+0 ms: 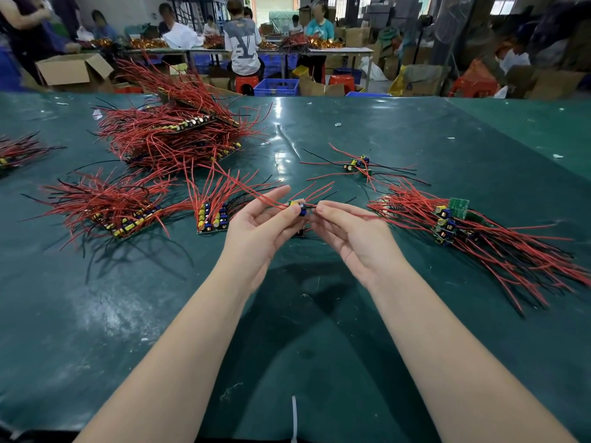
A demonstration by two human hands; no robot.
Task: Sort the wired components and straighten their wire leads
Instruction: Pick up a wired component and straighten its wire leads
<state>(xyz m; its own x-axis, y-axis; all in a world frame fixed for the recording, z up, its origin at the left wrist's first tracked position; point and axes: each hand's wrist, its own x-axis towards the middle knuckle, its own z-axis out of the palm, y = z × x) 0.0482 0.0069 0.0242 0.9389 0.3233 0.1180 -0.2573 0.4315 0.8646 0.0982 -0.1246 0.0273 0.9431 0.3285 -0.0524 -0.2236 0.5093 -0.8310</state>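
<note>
Left hand (262, 225) pinches a small wired component (298, 206) above the green table (319, 346) | right hand (348, 233) pinches its lead | sorted pile (454, 225) right | big "Y" on a seated worker's shirt (241, 46)

Bright, even overhead light across the green table mat (415, 148), with white glare streaks near its centre and a duller sheen at lower left. Soft forearm shadows cross below the hands. Wide-angle bend curves the table's far edge; the background workers (243, 43) are soft, corners smeared.
</note>
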